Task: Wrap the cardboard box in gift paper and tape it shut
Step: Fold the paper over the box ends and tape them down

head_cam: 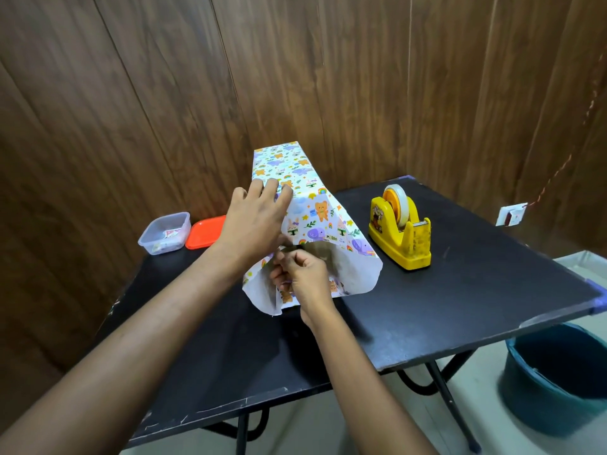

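Note:
The box stands in the middle of the black table (460, 307), covered in white gift paper (315, 211) printed with cartoon animals; no cardboard shows. My left hand (256, 221) lies on top of the wrapped box with fingers spread, pressing the paper down. At the near open end, my right hand (300, 274) has its fingers curled, pinching the paper's edge where the loose flaps hang open and show their plain white underside. A yellow tape dispenser (400, 228) with a tape roll stands to the right of the box.
A clear plastic tub (164, 233) with small items and its orange lid (205, 231) sit at the table's far left. A dark blue bucket (558, 376) stands on the floor at the lower right. Wood-panelled walls close in behind the table.

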### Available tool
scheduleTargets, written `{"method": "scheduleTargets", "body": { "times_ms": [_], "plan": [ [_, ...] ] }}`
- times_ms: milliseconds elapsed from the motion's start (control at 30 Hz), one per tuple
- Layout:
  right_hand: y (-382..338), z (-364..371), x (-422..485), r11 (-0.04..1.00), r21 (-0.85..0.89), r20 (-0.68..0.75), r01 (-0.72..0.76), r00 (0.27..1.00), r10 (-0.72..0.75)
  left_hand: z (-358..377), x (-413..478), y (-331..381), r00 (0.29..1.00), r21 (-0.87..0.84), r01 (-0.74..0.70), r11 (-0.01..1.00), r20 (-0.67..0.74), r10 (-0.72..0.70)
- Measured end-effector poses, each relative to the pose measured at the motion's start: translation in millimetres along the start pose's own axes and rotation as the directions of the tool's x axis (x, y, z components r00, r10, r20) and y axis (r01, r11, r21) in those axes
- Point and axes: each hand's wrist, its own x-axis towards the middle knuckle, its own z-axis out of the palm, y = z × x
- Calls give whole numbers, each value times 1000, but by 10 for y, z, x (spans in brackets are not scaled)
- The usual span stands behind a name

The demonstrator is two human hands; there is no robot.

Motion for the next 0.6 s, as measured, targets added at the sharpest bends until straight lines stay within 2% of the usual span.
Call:
{"method": "scheduleTargets", "body": {
  "times_ms": [367, 600],
  "plan": [
    [125, 258, 156, 968, -252, -252, 17, 964, -82, 49, -13, -5, 999, -31, 5, 999, -41, -6],
    [175, 171, 172, 919, -392, -281, -45, 957, -73, 25, -15, 2, 1000, -47, 22, 999, -7, -22]
  ]
}}
